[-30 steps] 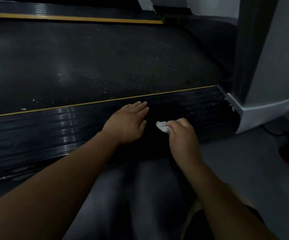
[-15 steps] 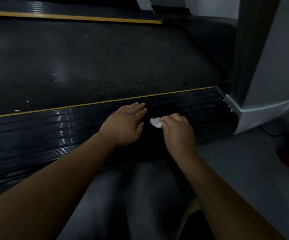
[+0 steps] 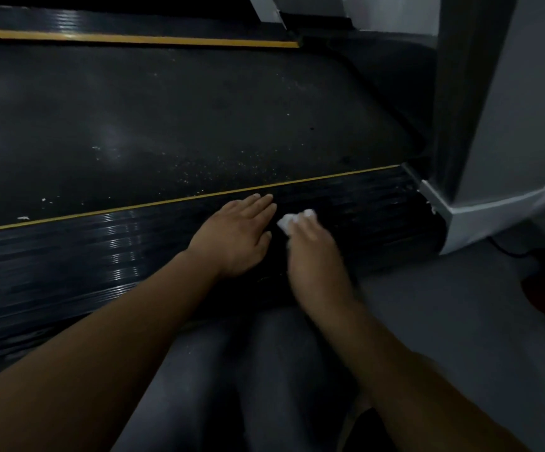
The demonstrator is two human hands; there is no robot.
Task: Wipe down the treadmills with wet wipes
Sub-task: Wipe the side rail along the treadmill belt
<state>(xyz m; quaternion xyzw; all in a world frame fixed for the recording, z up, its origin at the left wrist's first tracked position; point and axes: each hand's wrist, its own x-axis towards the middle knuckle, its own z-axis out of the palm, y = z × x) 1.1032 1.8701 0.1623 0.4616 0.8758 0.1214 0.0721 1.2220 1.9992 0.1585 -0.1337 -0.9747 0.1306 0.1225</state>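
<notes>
We see black treadmill belt (image 3: 166, 125) at 11 o'clock, pale specks scattered on it. At 9 o'clock we mark side rail (image 3: 69, 256) glossy black, ribbed, thin yellow stripe (image 3: 134, 208) on its far edge. White wet wipe (image 3: 286, 221) centre. Pale grey upright base (image 3: 493, 213) at 3 o'clock, grey floor (image 3: 444, 305) at 4.

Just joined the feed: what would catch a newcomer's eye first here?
At centre, the right hand grips a white wet wipe on the treadmill's ribbed side rail, the left hand flat beside it. Pale crumbs speckle the dark belt just beyond the yellow stripe.
</notes>
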